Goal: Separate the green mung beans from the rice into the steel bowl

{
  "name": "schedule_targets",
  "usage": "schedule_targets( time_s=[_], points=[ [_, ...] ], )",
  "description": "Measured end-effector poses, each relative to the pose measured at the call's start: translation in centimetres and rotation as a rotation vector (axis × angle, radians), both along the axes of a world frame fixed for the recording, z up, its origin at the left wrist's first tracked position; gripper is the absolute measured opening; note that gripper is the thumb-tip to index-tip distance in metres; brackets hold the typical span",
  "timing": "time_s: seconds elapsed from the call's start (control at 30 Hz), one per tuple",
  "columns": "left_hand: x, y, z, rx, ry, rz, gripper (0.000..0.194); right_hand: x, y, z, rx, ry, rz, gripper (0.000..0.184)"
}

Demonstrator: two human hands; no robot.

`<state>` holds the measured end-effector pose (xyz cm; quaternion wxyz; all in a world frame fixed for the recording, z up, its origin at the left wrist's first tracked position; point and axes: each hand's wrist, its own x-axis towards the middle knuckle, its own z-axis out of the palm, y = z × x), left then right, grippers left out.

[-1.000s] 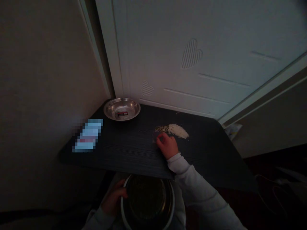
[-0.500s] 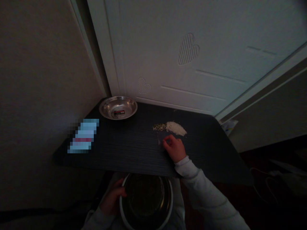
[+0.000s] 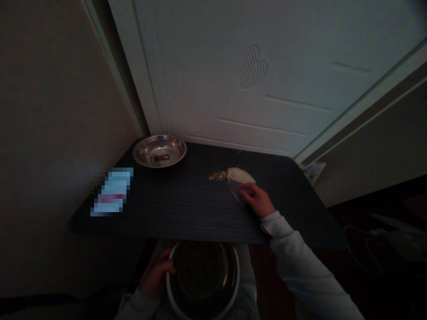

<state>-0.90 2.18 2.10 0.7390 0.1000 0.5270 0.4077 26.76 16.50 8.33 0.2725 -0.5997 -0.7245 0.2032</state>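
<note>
My right hand (image 3: 259, 201) pinches a small clear plastic sheet or bag (image 3: 236, 193) just above the dark table (image 3: 160, 200). The clear piece's far edge meets the near side of a pile of white grains (image 3: 239, 174), which look like rice. A smaller patch of green grains mixed with white (image 3: 218, 176) adjoins the pile on its left. Below the table's front edge, my left hand (image 3: 159, 272) grips the left rim of a round metal bowl (image 3: 203, 280) in my lap. Its inside is dark, and what it holds is hard to make out.
A shallow steel basin (image 3: 160, 151) with a dark label inside stands at the table's back left. A blurred-out bright rectangle (image 3: 113, 192) lies at the left edge. Behind rises a white door (image 3: 207, 66) with heart patterns. A cable (image 3: 363, 249) hangs at lower right.
My right hand has moved right with the clear plastic, from below the green patch to the near side of the white pile. My left hand keeps its hold on the bowl. The view has shifted slightly.
</note>
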Motion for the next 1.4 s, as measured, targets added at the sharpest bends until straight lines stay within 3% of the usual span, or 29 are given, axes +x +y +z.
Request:
schedule_targets(
  time_s=[0.27,0.4,0.53,0.73,0.87,1.17,1.4],
  points=[
    [0.0,0.0,0.1,0.018,-0.035,-0.006,0.034,0.4,0.2,-0.4,0.028,0.29,-0.122,0.036],
    [0.0,0.1,0.0,0.01,-0.013,0.0,0.034,0.8,0.0,-0.1,-0.092,0.371,-0.042,0.033],
    [0.0,0.1,-0.2,-0.003,0.013,-0.015,0.035,0.9,-0.2,-0.2,-0.086,0.225,0.025,0.031],
    [0.2,0.2,0.0,0.001,0.003,-0.006,0.032,1.2,1.1,-0.7,0.133,-0.093,-0.063,0.03],
    [0.2,0.3,-0.1,-0.005,0.0,-0.03,0.032,1.8,2.4,-0.7,0.183,-0.199,-0.066,0.03],
    [0.5,0.2,0.4,0.006,0.027,0.018,0.028,2.4,4.4,0.3,0.257,-0.366,-0.016,0.027],
    [0.8,0.4,0.7,0.013,0.046,0.036,0.031,2.4,4.8,0.1,0.266,-0.344,-0.039,0.027]
  ],
)
